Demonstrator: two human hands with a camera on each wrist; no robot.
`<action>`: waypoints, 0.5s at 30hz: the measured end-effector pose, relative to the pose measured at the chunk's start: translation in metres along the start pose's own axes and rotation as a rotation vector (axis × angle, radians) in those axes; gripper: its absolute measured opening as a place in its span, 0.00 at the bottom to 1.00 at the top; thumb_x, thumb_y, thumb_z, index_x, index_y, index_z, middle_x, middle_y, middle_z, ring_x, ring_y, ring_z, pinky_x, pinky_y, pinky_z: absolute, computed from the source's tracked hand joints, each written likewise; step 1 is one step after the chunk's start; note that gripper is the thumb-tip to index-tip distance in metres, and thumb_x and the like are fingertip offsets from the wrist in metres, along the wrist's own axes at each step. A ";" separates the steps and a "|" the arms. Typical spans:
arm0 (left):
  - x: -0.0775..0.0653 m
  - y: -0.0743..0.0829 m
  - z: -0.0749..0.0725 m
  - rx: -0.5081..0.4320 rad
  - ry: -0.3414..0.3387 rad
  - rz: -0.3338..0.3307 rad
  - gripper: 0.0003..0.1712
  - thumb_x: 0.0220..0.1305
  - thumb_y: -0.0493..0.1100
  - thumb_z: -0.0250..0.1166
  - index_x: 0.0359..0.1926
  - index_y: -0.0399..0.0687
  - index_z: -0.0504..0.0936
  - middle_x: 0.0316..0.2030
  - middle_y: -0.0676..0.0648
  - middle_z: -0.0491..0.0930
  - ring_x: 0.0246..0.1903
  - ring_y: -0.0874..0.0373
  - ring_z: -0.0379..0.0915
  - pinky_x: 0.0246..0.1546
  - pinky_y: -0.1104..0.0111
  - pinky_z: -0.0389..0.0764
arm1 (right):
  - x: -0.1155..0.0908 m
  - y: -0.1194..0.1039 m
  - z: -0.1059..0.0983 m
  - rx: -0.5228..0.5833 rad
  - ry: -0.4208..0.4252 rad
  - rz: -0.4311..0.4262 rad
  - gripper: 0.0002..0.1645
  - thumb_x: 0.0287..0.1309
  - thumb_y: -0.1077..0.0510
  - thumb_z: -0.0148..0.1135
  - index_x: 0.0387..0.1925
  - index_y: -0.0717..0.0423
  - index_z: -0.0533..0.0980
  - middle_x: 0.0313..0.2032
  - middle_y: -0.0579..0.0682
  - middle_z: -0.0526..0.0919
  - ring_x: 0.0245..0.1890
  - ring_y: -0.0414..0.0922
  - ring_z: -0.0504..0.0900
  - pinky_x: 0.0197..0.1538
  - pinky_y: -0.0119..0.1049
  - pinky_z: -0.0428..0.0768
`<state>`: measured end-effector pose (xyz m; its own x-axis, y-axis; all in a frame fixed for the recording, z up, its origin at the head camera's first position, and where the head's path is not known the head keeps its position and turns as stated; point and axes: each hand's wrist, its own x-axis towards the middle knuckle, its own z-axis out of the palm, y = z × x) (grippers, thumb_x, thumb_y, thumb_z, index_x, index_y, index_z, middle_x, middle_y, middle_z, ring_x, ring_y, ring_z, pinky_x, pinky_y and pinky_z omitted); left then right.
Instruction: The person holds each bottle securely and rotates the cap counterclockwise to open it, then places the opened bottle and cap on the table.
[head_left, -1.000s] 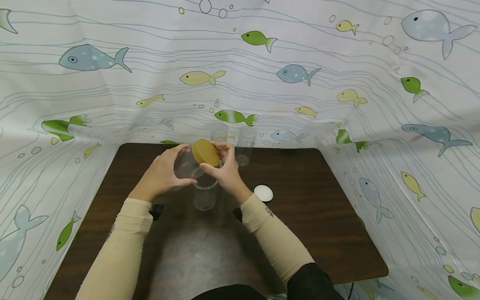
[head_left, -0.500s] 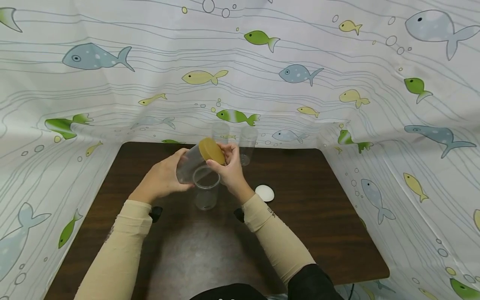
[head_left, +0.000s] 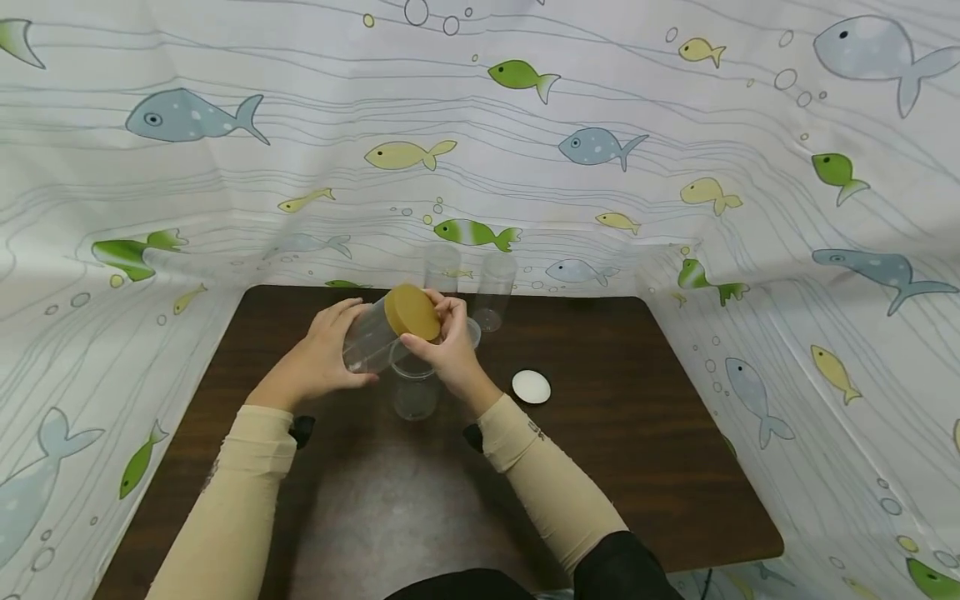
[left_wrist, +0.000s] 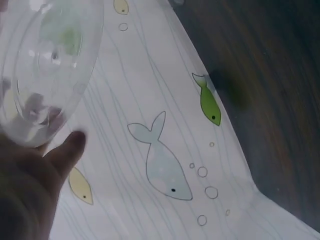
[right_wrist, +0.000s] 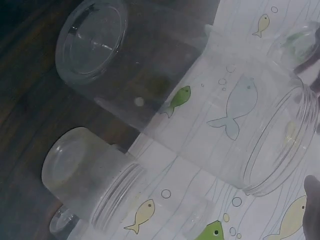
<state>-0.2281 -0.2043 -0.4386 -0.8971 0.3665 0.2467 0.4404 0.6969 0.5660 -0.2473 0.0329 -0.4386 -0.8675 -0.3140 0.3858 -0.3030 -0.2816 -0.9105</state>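
A clear jar [head_left: 369,340] is held tilted above the table, with a mustard-yellow lid [head_left: 413,312] on its upper right end. My left hand [head_left: 318,350] grips the jar's body, its thumb along the lower side. My right hand [head_left: 453,354] grips the lid's edge, thumb in front and fingers behind. Just below, an open clear jar [head_left: 415,402] stands upright, its rim partly covered by the held jar. In the left wrist view the held jar's round base [left_wrist: 55,60] shows above the left thumb [left_wrist: 70,150]. The standing jar [right_wrist: 165,95] fills much of the right wrist view.
Two clear jars, one at the back [head_left: 442,268] and one right of it [head_left: 493,292], stand by the patterned sheet. Another clear rim [head_left: 475,332] shows behind my right hand. A white disc [head_left: 531,387] lies right of it on the dark wooden table [head_left: 637,467].
Both hands move the lidded jar slightly right, then back left. The right fingers shift a little on the lid. A clear rim now shows behind the right hand.
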 end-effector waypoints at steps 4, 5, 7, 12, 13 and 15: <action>-0.002 0.003 0.002 0.027 0.064 -0.004 0.72 0.42 0.54 0.85 0.81 0.59 0.49 0.72 0.41 0.58 0.69 0.39 0.54 0.57 0.36 0.70 | 0.001 0.000 0.002 0.022 0.025 -0.018 0.31 0.59 0.64 0.69 0.47 0.51 0.53 0.74 0.56 0.60 0.67 0.47 0.68 0.60 0.33 0.74; -0.002 0.005 0.002 0.026 0.089 0.006 0.73 0.40 0.55 0.86 0.81 0.60 0.49 0.72 0.41 0.59 0.69 0.39 0.56 0.58 0.37 0.70 | 0.002 -0.001 0.002 0.026 0.036 -0.021 0.31 0.59 0.64 0.69 0.47 0.51 0.53 0.74 0.55 0.60 0.67 0.47 0.68 0.60 0.33 0.74; 0.000 0.006 0.003 0.032 0.124 0.029 0.75 0.35 0.56 0.88 0.81 0.60 0.50 0.73 0.42 0.59 0.69 0.40 0.58 0.60 0.38 0.68 | 0.002 -0.001 0.003 0.025 0.054 -0.018 0.31 0.59 0.65 0.68 0.47 0.52 0.54 0.74 0.54 0.61 0.66 0.47 0.69 0.59 0.33 0.74; 0.006 0.011 0.007 0.086 0.157 0.054 0.81 0.27 0.54 0.90 0.81 0.57 0.49 0.74 0.41 0.60 0.69 0.41 0.61 0.62 0.41 0.69 | 0.001 -0.001 0.004 -0.010 0.058 0.006 0.30 0.60 0.65 0.67 0.48 0.55 0.53 0.75 0.57 0.58 0.65 0.47 0.69 0.59 0.33 0.74; 0.006 0.012 0.009 0.102 0.163 0.049 0.81 0.27 0.54 0.90 0.81 0.56 0.50 0.73 0.41 0.61 0.67 0.41 0.64 0.60 0.42 0.72 | 0.001 -0.001 0.004 -0.015 0.057 0.007 0.31 0.60 0.64 0.68 0.48 0.55 0.53 0.75 0.57 0.58 0.65 0.48 0.69 0.60 0.34 0.74; 0.007 0.013 0.010 0.130 0.180 0.045 0.78 0.30 0.54 0.90 0.80 0.55 0.52 0.70 0.41 0.67 0.63 0.41 0.69 0.55 0.42 0.75 | 0.001 0.000 0.004 -0.014 0.058 0.003 0.31 0.60 0.64 0.69 0.48 0.55 0.53 0.75 0.56 0.59 0.67 0.48 0.68 0.62 0.35 0.73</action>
<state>-0.2278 -0.1863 -0.4376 -0.8631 0.2911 0.4128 0.4705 0.7605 0.4476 -0.2464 0.0295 -0.4377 -0.8898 -0.2617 0.3738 -0.3050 -0.2682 -0.9138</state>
